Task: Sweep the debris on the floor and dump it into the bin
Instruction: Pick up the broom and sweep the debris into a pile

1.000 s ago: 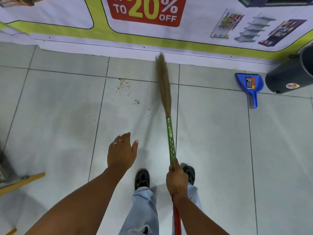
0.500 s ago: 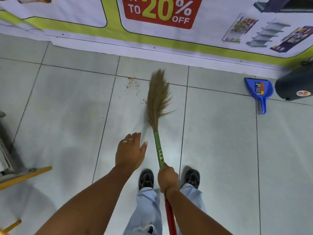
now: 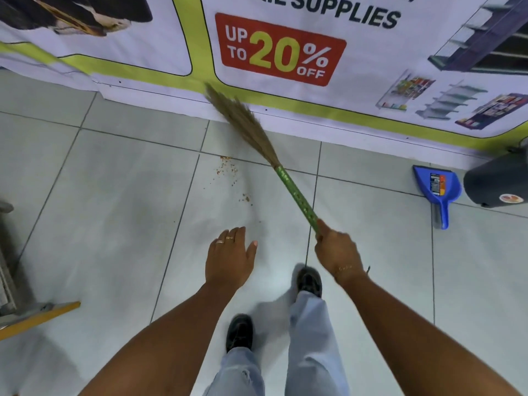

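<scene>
Right hand (image 3: 338, 250): fingers curled tight round the broom (image 3: 288, 182), gripping the green handle at its lower end. Bracelet (image 3: 344, 268) on that wrist.

The broom slants up and to the left from my fist. Bristles (image 3: 243, 118) are blurred, and the tip overlaps the bottom edge of the banner (image 3: 281, 50). Can't tell if the tip touches the floor (image 3: 114, 210).

Left hand (image 3: 230, 258): palm down, fingers straight and together, thumb out to the side. It holds nothing and hovers over the tile in front of me. Two rings (image 3: 224, 240) on it.

Debris (image 3: 227, 167): small reddish-brown crumbs on a tile left of the broom. The main patch starts at the grout line near the wall. Loose specks trail toward me to a smaller clump (image 3: 246, 198). All of it is apart from the bristles and ahead of my left hand.

Dustpan (image 3: 437, 184): blue, flat on the floor at far right, handle pointing toward me, well apart from the debris. Bin (image 3: 497, 184): dark, just beside the dustpan on its right, cut off by the frame edge.

Shoes: left (image 3: 239, 332) back, right (image 3: 309, 281) forward, under my right wrist. A yellow bar (image 3: 40, 315) lies at the left edge.
</scene>
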`<action>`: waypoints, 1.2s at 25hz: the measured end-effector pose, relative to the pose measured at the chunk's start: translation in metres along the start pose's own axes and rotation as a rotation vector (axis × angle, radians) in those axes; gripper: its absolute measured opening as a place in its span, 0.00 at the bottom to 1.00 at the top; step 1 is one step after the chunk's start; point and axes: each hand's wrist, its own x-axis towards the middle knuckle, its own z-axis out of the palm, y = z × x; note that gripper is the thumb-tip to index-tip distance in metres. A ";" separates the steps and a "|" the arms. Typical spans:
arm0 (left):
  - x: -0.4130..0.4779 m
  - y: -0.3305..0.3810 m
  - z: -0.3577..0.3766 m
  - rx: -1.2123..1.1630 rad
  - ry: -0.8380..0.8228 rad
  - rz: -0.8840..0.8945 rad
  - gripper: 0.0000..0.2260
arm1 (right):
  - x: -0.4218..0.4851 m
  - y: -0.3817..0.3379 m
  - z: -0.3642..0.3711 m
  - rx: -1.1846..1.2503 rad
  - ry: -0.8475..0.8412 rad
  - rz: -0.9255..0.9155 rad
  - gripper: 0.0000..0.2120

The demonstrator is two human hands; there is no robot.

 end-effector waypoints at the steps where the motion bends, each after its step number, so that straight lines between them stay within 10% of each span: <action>1: 0.013 0.006 -0.002 0.002 0.009 -0.002 0.29 | 0.026 0.004 -0.011 -0.035 -0.005 -0.008 0.22; 16: 0.200 0.149 -0.010 -0.101 0.062 -0.231 0.21 | 0.215 0.145 -0.127 -0.549 -0.241 -0.283 0.22; 30: 0.230 0.150 -0.038 -0.036 0.069 -0.222 0.21 | 0.285 0.087 -0.142 -0.470 -0.261 -0.247 0.24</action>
